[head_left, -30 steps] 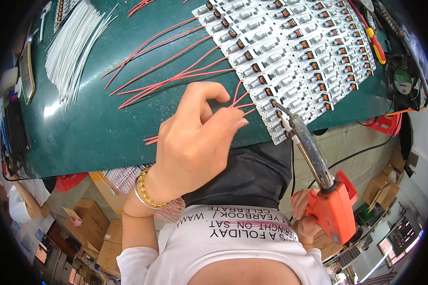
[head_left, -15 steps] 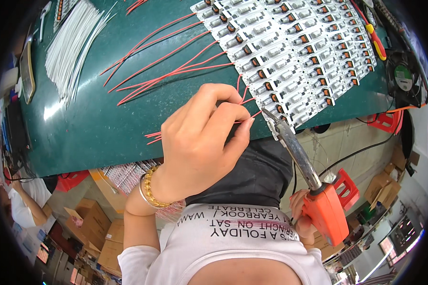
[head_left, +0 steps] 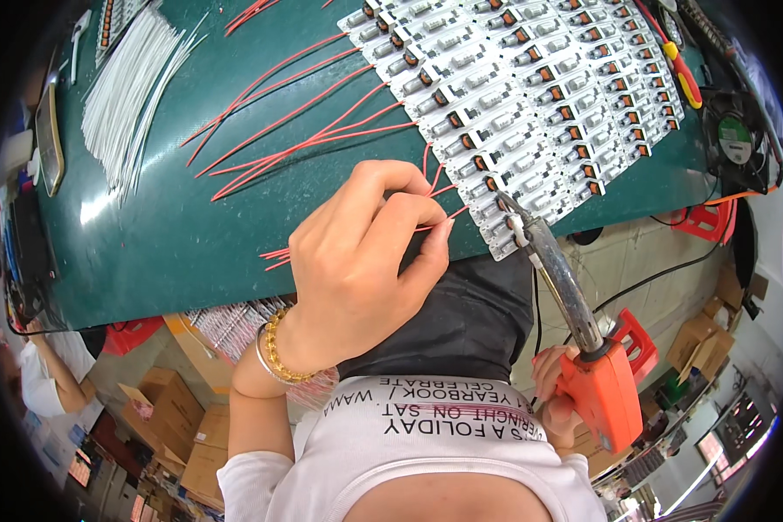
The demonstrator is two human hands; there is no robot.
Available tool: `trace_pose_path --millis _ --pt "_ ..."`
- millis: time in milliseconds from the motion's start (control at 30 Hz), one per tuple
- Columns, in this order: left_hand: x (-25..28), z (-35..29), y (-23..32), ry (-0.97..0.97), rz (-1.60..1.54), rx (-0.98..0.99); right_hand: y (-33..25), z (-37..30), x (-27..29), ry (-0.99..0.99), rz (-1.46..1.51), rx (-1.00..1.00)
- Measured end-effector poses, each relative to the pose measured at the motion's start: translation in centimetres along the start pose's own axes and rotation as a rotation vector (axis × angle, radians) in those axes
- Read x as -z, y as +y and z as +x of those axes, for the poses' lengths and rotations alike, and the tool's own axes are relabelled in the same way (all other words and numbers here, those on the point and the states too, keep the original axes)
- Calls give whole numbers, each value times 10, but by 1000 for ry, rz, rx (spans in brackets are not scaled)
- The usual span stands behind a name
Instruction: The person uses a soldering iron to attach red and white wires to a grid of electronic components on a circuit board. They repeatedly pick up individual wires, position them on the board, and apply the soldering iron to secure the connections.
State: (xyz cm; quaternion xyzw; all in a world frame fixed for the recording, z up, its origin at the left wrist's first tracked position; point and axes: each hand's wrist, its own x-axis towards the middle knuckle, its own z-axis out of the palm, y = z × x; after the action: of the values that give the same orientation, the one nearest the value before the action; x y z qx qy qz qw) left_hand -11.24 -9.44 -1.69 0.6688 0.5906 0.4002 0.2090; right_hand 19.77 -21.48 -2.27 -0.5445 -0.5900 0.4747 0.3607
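Observation:
My left hand (head_left: 365,252) is closed in a pinch on a thin red wire (head_left: 457,211) whose end reaches the near left edge of a panel of circuit boards (head_left: 496,104). The white boards carry rows of orange-and-black and silvery parts. Several red wires (head_left: 278,148) run leftward from the same edge. Lower right, my right hand (head_left: 552,391) grips an orange gun-shaped soldering iron (head_left: 596,391). Its metal barrel slants up and left, with the tip over the panel's near corner. Whether the tip touches a board, I cannot tell.
A bundle of white wires (head_left: 130,104) lies on the green tabletop (head_left: 165,252) at the left. Far right are a red-and-yellow screwdriver (head_left: 684,76) and a small black fan (head_left: 739,139). Cardboard boxes (head_left: 161,400) and another person (head_left: 56,374) are at lower left.
The soldering iron has shifted slightly right, its tip farther from the pinched wire's end. My left hand has moved a little left with the wire, and the panel's near edge sits slightly lower left.

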Motion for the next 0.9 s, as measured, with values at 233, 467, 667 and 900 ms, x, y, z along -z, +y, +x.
trace_pose_path --millis 233,467,667,900 --pt "5 -4 0 -1 85 -34 -18 36 -19 -12 -57 46" --pt "46 71 2 20 369 -360 -12 74 -17 55 268 207" --pt "-16 226 -75 82 838 -351 2 79 -14 53 364 274" --pt "-12 236 -67 -21 724 -168 8 66 -13 183 345 220"
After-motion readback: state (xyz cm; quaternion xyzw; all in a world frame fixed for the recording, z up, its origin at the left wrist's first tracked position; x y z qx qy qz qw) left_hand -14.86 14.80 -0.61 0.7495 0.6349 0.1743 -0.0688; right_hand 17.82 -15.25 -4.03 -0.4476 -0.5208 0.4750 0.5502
